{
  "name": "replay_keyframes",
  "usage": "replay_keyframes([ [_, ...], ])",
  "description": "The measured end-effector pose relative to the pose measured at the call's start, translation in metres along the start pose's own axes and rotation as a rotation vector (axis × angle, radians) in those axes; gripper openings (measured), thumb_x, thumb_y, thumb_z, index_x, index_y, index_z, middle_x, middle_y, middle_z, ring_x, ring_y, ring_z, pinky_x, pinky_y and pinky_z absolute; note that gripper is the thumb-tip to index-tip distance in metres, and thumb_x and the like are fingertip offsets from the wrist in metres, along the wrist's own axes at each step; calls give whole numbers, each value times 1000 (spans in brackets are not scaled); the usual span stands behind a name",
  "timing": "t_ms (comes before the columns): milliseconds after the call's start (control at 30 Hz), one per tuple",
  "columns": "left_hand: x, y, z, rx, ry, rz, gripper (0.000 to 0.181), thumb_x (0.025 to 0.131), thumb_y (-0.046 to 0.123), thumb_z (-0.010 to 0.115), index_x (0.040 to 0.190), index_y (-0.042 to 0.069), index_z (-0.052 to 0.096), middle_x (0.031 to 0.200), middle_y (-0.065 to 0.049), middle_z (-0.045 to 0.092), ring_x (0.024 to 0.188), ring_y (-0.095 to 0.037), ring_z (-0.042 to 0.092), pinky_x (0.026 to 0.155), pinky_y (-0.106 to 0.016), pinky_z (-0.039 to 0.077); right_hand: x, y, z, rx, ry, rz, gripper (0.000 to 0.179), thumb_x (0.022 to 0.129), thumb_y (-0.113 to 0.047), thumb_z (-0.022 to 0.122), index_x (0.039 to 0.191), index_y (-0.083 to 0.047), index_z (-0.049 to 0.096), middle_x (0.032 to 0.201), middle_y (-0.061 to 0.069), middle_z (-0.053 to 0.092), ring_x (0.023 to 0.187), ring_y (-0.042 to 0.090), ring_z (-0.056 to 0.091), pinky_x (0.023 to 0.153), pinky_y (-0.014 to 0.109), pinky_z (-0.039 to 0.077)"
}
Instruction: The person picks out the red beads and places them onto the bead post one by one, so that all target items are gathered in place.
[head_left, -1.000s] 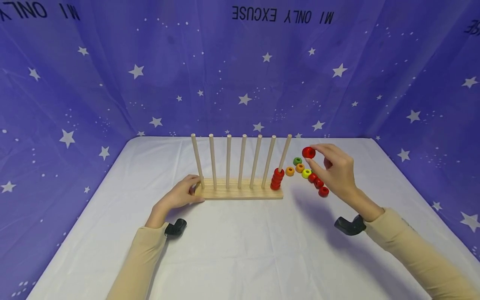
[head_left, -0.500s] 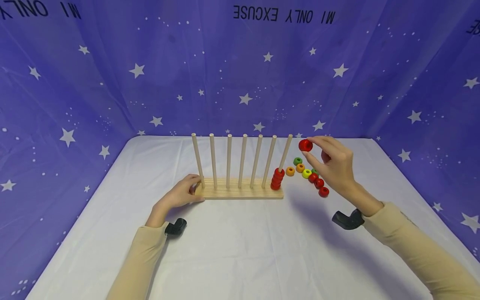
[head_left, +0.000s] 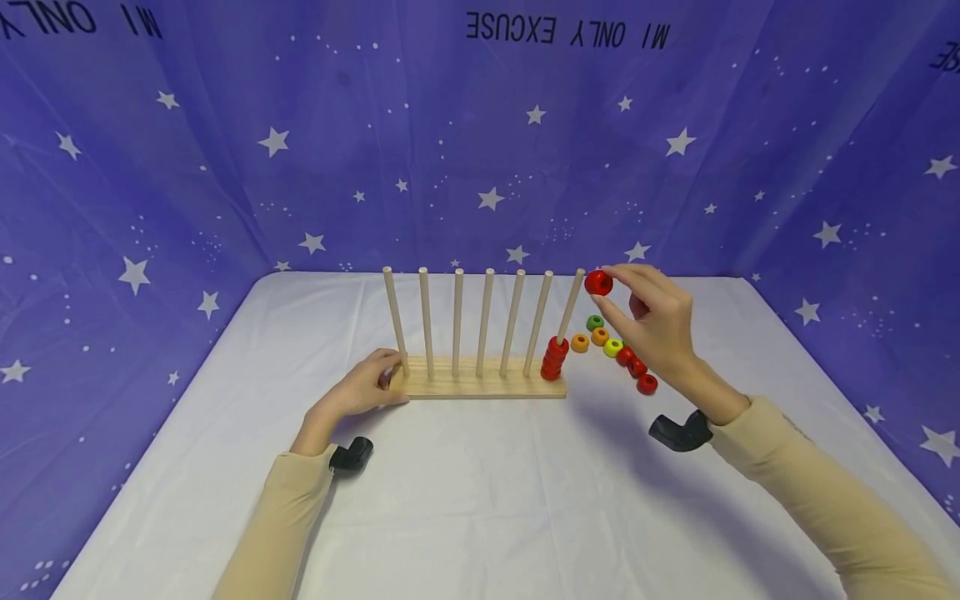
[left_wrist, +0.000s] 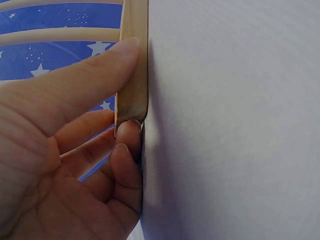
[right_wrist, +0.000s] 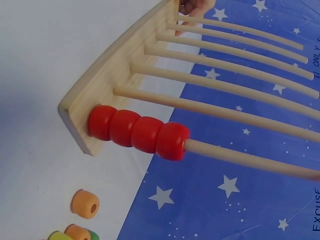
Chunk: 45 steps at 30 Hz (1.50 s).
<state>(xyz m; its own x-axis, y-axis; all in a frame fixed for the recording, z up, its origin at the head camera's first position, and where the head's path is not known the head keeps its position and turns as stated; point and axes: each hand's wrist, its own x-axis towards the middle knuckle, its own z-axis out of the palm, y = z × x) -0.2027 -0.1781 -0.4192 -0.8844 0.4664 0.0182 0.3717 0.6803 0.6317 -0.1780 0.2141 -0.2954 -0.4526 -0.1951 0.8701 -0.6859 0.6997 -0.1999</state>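
A wooden peg rack [head_left: 480,387] with several upright pegs stands on the white table. Its rightmost peg carries a stack of red beads [head_left: 554,358], seen closely as red beads [right_wrist: 137,131] in the right wrist view. My left hand [head_left: 365,386] grips the left end of the rack's base; in the left wrist view the thumb [left_wrist: 115,60] lies along the base's edge. Between thumb and fingertips my right hand [head_left: 656,321] pinches a red bead [head_left: 598,283], its hole showing. That bead is beside the top of the rightmost peg; whether they touch I cannot tell.
Right of the rack lie loose beads: a green bead [head_left: 595,322], two orange ones including an orange bead [head_left: 580,343], a yellow bead [head_left: 613,347], and several red ones such as a red bead [head_left: 647,383]. A purple star-patterned curtain [head_left: 487,150] hangs behind the table.
My right hand has moved left and upward with the red bead, from above the loose beads to beside the rightmost peg's top. The left hand and rack have stayed in place.
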Motion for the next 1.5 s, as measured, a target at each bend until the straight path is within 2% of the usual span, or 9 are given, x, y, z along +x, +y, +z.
replay_keyframes([
  [267,0,-1,-1,2,4,12,71,80,18,73,136,-10,40,133,-24,43,78,-16,47,63,-21,39,6,-6,7,53,30,0,35,69,1,78,103,2,70,92,19,68,54,7,32,53,11,27],
  [733,0,1,-1,2,8,-1,71,79,18,73,136,-9,40,134,-23,44,76,-14,48,64,-20,40,13,-8,12,62,-15,44,36,73,0,76,109,0,69,97,17,68,54,7,33,53,11,29],
  [1033,-1,0,-1,-2,6,8,70,80,18,73,136,-10,41,133,-24,43,76,-14,47,63,-20,40,18,-9,12,44,-84,99,36,75,-4,76,109,0,68,97,17,66,55,6,33,53,10,28],
  [1500,0,-1,1,-7,2,8,70,79,17,73,136,-9,41,133,-24,43,75,-13,47,62,-20,41,18,-8,15,40,-101,136,31,76,-8,76,106,-1,70,91,15,67,55,5,33,51,12,27],
])
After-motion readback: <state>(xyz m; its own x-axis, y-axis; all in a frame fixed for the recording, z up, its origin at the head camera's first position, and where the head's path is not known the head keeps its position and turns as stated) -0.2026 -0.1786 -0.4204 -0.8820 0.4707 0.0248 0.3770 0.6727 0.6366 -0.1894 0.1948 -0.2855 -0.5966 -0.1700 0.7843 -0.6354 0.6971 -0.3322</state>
